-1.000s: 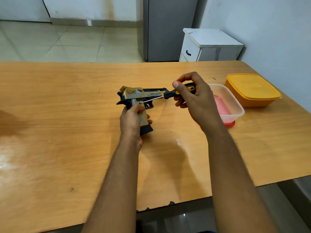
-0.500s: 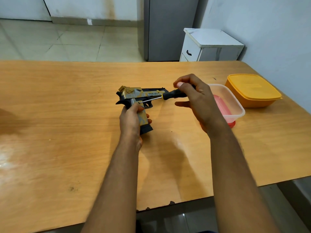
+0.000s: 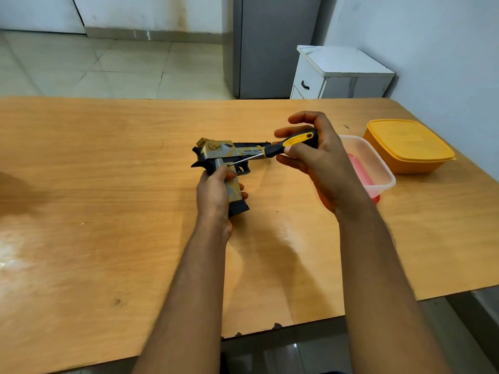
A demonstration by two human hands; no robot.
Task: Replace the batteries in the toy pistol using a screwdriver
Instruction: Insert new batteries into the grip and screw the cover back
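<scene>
A gold, grey and black toy pistol [image 3: 229, 153] is held over the middle of the wooden table [image 3: 108, 184], barrel pointing right. My left hand [image 3: 214, 193] grips its handle from below. My right hand [image 3: 316, 157] holds the black and yellow handle of a screwdriver [image 3: 294, 141] between thumb and fingers. The thin metal shaft slants down to the left, and its tip touches the pistol's side just above the grip, near the trigger guard. No batteries are visible.
A clear plastic container [image 3: 378, 168] with a red lid inside it stands just right of my right hand. Behind it sits a closed orange box [image 3: 407, 144]. A white cabinet [image 3: 340, 74] and a grey fridge [image 3: 272, 47] stand beyond the table's far edge.
My right hand's fingers have shifted round the screwdriver handle, which has rolled so its yellow stripe shows again. The pistol and my left hand have stayed in place.
</scene>
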